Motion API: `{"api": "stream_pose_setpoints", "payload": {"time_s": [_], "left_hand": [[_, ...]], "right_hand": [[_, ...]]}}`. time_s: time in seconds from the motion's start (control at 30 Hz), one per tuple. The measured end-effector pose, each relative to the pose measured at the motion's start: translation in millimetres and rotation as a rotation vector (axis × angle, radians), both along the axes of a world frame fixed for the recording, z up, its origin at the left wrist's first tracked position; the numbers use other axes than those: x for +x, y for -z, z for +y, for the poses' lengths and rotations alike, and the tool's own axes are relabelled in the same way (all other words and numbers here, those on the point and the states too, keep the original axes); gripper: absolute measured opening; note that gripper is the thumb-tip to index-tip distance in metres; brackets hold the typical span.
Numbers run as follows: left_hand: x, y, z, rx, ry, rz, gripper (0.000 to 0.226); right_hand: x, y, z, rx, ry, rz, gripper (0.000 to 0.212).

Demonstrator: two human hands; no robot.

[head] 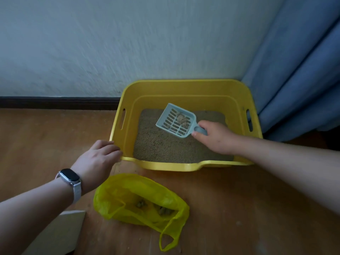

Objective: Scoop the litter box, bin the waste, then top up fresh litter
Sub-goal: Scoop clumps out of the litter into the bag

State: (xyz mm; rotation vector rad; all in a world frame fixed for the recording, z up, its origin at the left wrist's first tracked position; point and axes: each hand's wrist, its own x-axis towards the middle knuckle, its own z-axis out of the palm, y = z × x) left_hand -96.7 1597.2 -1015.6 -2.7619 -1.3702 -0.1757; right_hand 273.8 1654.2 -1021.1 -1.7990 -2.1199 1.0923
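Scooping step is underway: right hand (217, 138) is gripping the handle of the blue scoop (175, 120), fingers curled round it, holding it tilted just above the litter (161, 146) inside the yellow litter box (165, 165), w/ a few clumps (182, 119) sitting on its slots. Left hand (97, 157) is resting, fingers relaxed, against the box's near-left corner, prob. steadying it. Yellow bag (132, 190) is lying open on the floor just in front, some waste already inside. Next move, imo: carrying the scoop level over the near rim & tipping it into the bag w/o spilling.
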Motion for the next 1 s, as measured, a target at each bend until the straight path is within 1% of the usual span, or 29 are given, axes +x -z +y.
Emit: {"api": "stream_pose_setpoints", "payload": {"time_s": [0.07, 0.13, 0.3, 0.4, 0.5, 0.53, 0.63, 0.7, 0.73, 0.8, 0.83, 0.9, 0.97, 1.0], "left_hand": [[-0.4, -1.5, 0.4, -0.034, -0.017, 0.017, 0.027], [0.3, -2.5, 0.8, -0.049, -0.017, 0.033, 0.029], [1.6, -9.5, 1.8, -0.074, 0.010, 0.082, 0.028], [-0.1, -12.6, 0.8, -0.111, -0.030, 0.121, 0.027], [0.5, -10.8, -2.3, -0.102, -0.055, 0.119, 0.022], [1.0, -10.1, -4.3, -0.103, -0.077, 0.112, 0.027], [1.2, -9.5, -15.3, -0.139, -0.171, 0.096, 0.057], [2.2, -10.5, -25.5, -0.155, -0.231, 0.032, 0.070], [2.3, -10.6, -30.4, -0.178, -0.283, -0.016, 0.072], [1.7, -9.9, -38.7, -0.289, -0.445, -0.099, 0.074], [1.6, -8.3, -42.2, -0.353, -0.517, -0.099, 0.072], [0.1, -1.9, -48.4, -0.467, -0.568, 0.017, 0.066], [-2.2, 4.8, -54.8, -0.584, -0.591, 0.155, 0.064], [-3.6, 7.9, -57.9, -0.629, -0.610, 0.195, 0.064]], "right_hand": [[8.4, -7.7, -5.3, -0.004, 0.005, -0.020, 0.024], [16.2, -14.8, -10.6, 0.008, 0.033, -0.027, 0.025], [27.6, -31.4, -23.3, 0.020, 0.046, -0.041, 0.022], [31.0, -38.2, -30.3, 0.016, 0.056, -0.070, 0.022], [26.5, -42.1, -40.0, 0.005, 0.041, -0.090, 0.023], [22.4, -44.0, -44.7, 0.001, 0.024, -0.087, 0.022], [2.0, -50.5, -62.6, -0.030, -0.068, -0.050, 0.018], [-13.7, -52.5, -75.5, -0.048, -0.142, -0.064, 0.016], [-21.0, -52.0, -81.2, -0.050, -0.182, -0.083, 0.017], [-33.9, -48.2, -91.6, -0.040, -0.270, -0.132, 0.020], [-39.5, -45.0, -96.1, -0.032, -0.313, -0.156, 0.021], [-49.3, -37.9, -103.3, -0.015, -0.387, -0.204, 0.021], [-58.0, -30.8, -107.6, 0.001, -0.438, -0.239, 0.022], [-61.9, -28.0, -108.9, 0.005, -0.452, -0.250, 0.022]]}}
